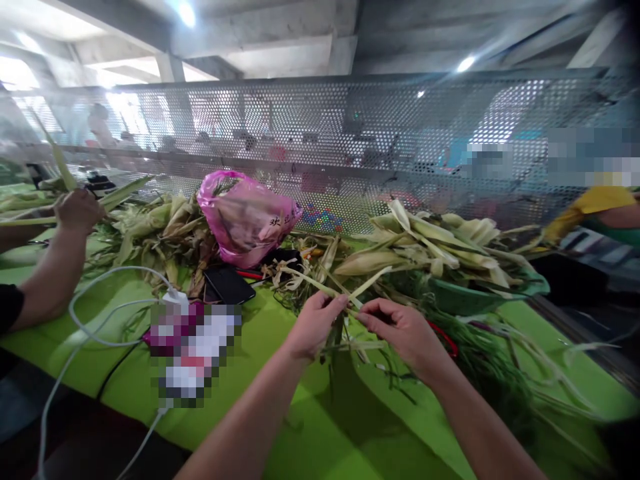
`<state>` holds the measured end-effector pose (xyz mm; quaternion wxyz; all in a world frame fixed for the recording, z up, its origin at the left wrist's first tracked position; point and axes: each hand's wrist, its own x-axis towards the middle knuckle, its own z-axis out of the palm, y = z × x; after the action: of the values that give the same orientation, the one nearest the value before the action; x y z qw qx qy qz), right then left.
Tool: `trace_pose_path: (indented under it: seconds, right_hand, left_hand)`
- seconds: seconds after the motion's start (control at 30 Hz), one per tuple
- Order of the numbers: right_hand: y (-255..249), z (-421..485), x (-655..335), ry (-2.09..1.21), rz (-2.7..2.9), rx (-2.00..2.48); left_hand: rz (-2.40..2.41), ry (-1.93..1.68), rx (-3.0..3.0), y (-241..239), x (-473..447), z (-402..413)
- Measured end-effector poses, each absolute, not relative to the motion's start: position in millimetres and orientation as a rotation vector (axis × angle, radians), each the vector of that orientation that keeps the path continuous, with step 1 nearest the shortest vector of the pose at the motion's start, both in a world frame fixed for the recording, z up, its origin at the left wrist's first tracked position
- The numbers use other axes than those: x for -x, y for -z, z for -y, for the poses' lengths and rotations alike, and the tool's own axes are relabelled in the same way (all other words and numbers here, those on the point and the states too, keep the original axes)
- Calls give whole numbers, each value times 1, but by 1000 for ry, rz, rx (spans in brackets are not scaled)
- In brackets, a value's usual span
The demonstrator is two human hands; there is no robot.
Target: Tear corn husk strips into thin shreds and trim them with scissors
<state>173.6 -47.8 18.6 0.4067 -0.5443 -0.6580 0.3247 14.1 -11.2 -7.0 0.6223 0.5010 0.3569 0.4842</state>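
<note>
Over the green table, my left hand is closed in a pinch on pale corn husk strips that cross just beyond its fingertips. My right hand sits close beside it, thumb and forefinger pinched at the lower end of the strips. More thin strips and green strands hang under both hands. Behind them lies a loose heap of dry husks. To the right, a green basket is piled with corn husks. Green stringy fibres lie near my right forearm.
A pink plastic bag stands at the back, with a black phone in front. White cables run to a purple power strip. A co-worker's hand holds husk at left. A perforated metal screen borders the table.
</note>
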Motion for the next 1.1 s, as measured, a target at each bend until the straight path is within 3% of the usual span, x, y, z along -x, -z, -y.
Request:
trace_pose_path:
  seconds: [0.23,0.37,0.57,0.9,1.1]
  right_hand:
    - [-14,45,-173,-621,1753,1447]
    - [-14,44,-177,-802,1679,1435]
    - [-12,43,-177,-1093,1141,1248]
    - [-16,45,-182,-744,1380,1484]
    - [-18,50,-167,-422,1619,1376]
  left_hand:
    - [-886,-1091,-1032,5,-17,10]
    - [-808,-1082,-1052,0,-14,12]
    - [-625,-991,-1257,3,-16,15]
    - [-951,-969,-1540,12,-18,12]
    - [-995,-1011,-1708,16,-21,16]
